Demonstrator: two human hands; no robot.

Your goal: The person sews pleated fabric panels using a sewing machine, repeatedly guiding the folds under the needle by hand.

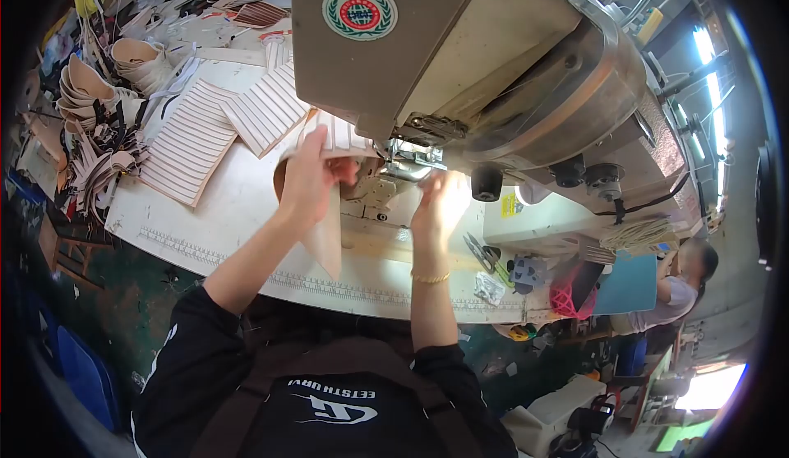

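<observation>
My left hand (311,180) grips a curved striped panel (337,133), cream with dark lines, its plain tan underside folded down below the hand. The panel's far edge reaches the needle area of a large sewing machine (386,55). My right hand (437,203), with a bracelet at the wrist, is raised just right of the presser foot (411,158). Its fingers are bent together under the bright lamp. Glare hides what they hold, if anything. Left of my left hand, flat striped panels (191,142) lie on the white table (246,211).
Stacks of curled leather pieces (86,96) crowd the table's left end. Scissors (478,251), a small plastic bag (490,288) and a pink mesh item (567,298) lie to the right. Another person (670,289) sits at far right. A blue chair (82,368) stands lower left.
</observation>
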